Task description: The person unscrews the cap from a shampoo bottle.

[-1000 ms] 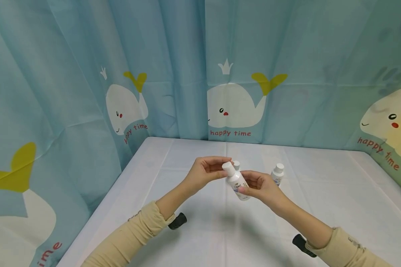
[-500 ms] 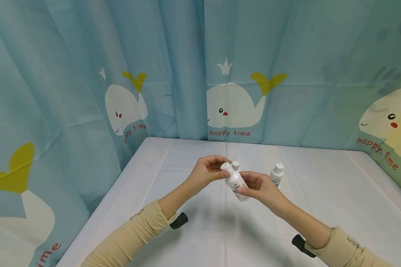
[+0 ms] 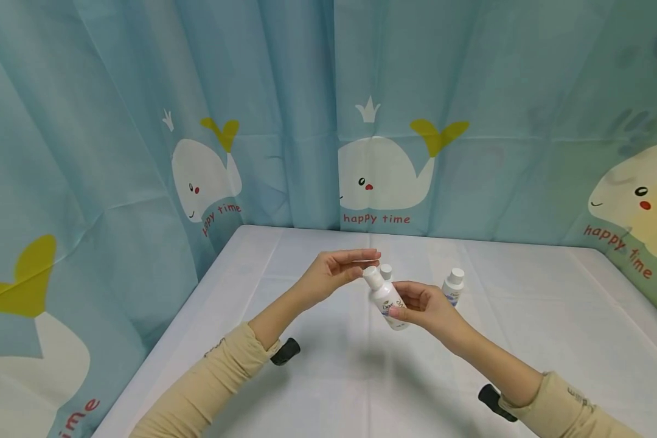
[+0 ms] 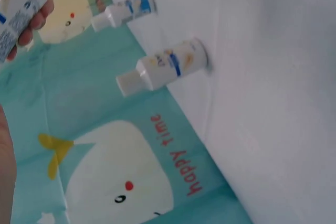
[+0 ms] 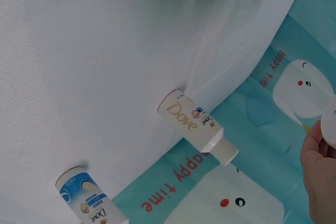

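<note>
My right hand (image 3: 435,313) grips the body of a small white Dove bottle (image 3: 387,299) above the table, tilted with its white cap up and left. My left hand (image 3: 339,271) is beside that cap, fingers straight over it and thumb tip close to its side. In the left wrist view the held bottle (image 4: 18,11) shows its printed side. Two more Dove bottles stand upright on the table. One bottle (image 5: 191,121), with gold lettering, is mostly hidden behind the held one in the head view. The other bottle (image 3: 454,286), with a blue label, stands to the right, partly behind my right hand.
A white cloth covers the table (image 3: 306,401). Blue curtains (image 3: 285,121) printed with whales hang behind its back edge and along the sides. Black pieces (image 3: 286,351) stick out below both beige sleeves.
My left hand has let go of the held bottle's cap; its fingers have straightened and drawn slightly left. The right hand and its bottle have stayed nearly still.
</note>
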Available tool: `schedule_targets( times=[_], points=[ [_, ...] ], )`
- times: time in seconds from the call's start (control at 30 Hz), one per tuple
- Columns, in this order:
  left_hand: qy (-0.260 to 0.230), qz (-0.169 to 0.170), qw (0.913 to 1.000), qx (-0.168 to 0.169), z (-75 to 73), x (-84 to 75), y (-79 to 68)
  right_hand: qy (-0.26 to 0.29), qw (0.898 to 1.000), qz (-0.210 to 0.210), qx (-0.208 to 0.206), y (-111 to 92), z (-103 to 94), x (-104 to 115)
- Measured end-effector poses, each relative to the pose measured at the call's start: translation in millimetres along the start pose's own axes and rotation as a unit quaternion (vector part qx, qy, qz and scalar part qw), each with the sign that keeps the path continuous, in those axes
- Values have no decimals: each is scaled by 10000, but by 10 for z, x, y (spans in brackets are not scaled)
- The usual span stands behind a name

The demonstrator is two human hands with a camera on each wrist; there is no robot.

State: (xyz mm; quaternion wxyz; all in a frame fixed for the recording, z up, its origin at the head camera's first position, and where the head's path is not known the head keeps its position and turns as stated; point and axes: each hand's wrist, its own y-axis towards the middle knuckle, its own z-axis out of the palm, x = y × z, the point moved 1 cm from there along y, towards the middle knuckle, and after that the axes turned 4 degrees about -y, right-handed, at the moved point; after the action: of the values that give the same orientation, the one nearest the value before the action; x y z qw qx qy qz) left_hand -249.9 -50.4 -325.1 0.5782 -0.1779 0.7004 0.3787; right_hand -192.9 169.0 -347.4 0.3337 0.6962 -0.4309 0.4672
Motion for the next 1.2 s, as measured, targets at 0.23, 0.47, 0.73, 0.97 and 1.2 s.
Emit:
schedule_targets(
  times=[0.23, 0.47, 0.73, 0.97, 1.2],
  points=[
    [1, -35, 9989, 461, -27, -65, 14, -14, 10000, -15, 2, -11, -5, 20],
    [217, -109, 9988, 424, -1, -77, 25, 35, 10000, -30, 76, -16, 7, 14],
    [537, -228, 9981, 201, 10, -86, 29, 126, 9998, -67, 136, -36, 15, 23],
    [660, -66, 9977, 158, 18, -111, 33, 93, 9998, -125, 142, -43, 15, 48],
    [740, -18, 9972, 82, 8, -153, 23, -10, 9999, -118, 125, -42, 8, 69]
  ],
)
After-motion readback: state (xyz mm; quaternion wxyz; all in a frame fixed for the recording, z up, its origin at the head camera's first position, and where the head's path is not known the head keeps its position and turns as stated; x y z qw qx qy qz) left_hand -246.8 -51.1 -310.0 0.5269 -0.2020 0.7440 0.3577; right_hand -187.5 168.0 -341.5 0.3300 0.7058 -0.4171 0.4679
